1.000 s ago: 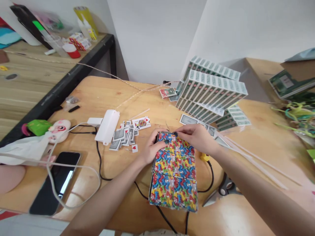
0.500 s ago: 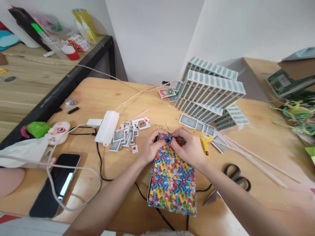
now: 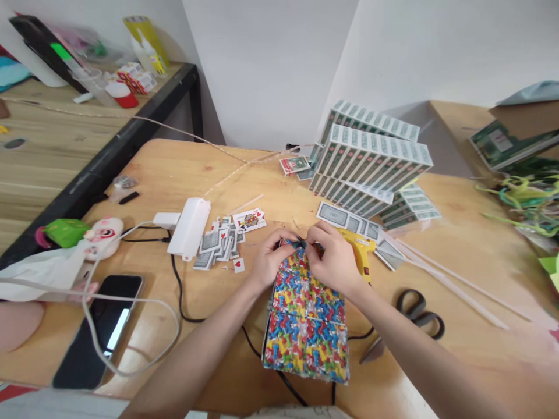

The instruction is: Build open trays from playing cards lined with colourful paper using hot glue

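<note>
A flat block wrapped in bright multicoloured paper (image 3: 305, 326) lies on the wooden table in front of me. My left hand (image 3: 267, 265) grips its far left corner with curled fingers. My right hand (image 3: 334, 262) pinches the far edge beside it, fingers closed on a small dark piece at the top. Both hands meet at the block's far end. A yellow glue gun (image 3: 360, 249) lies just right of my right hand.
Stacks of green card decks (image 3: 371, 163) stand behind. Cut card pieces (image 3: 220, 238), a white power adapter (image 3: 191, 226), black cables, a phone (image 3: 96, 331), scissors (image 3: 414, 311) and clear glue sticks (image 3: 449, 282) lie around. A second desk (image 3: 52, 145) sits left.
My right hand has slid left from the block's right corner to the middle of its far edge, uncovering the glue gun. The left hand has stayed put.
</note>
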`<state>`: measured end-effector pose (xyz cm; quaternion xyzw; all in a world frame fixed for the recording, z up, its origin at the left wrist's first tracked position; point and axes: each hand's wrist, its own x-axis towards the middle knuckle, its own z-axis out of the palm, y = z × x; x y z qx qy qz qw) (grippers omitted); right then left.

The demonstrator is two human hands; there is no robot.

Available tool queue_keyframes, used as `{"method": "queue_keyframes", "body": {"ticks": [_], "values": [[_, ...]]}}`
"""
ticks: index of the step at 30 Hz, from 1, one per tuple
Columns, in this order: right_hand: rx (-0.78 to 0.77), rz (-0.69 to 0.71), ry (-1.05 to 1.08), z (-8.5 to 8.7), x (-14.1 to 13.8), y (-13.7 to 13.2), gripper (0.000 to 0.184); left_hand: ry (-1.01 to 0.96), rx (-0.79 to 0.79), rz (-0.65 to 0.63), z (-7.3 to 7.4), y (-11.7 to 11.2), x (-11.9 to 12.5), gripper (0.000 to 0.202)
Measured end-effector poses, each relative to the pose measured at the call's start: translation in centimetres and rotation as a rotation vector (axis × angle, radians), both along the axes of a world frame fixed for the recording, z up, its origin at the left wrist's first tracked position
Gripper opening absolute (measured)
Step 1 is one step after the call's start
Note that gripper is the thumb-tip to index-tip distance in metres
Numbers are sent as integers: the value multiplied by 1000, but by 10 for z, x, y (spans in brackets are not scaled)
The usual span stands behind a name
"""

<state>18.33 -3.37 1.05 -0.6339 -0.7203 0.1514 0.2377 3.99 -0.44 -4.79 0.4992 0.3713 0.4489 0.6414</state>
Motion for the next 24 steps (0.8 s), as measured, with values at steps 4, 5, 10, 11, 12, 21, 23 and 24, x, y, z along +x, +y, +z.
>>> {"method": "queue_keyframes", "body": {"ticks": [4, 5, 10, 11, 12, 21, 23, 24], "values": [[23, -3, 78, -4, 0, 2, 15, 3, 10, 7, -3, 0, 0, 7], [41, 0, 127, -5, 2, 2, 15, 14, 14, 5, -3, 0, -1, 8], [186, -209, 329, -12, 30, -10, 11, 21, 35, -45, -6, -1, -3, 13], [217, -369, 312, -15, 39, -16, 13, 26, 38, -54, -6, -2, -4, 14], [218, -519, 255, -20, 49, -23, 16, 35, 42, -60, -6, -2, -4, 15], [74, -704, -192, -83, 66, -60, 44, 197, 526, 101, -2, -3, -16, 14], [34, -736, -133, -84, 65, -56, 39, 299, 651, 98, 1, -1, -20, 16], [8, -758, -103, -83, 66, -54, 37, 333, 691, 93, 2, 0, -21, 17]]}}
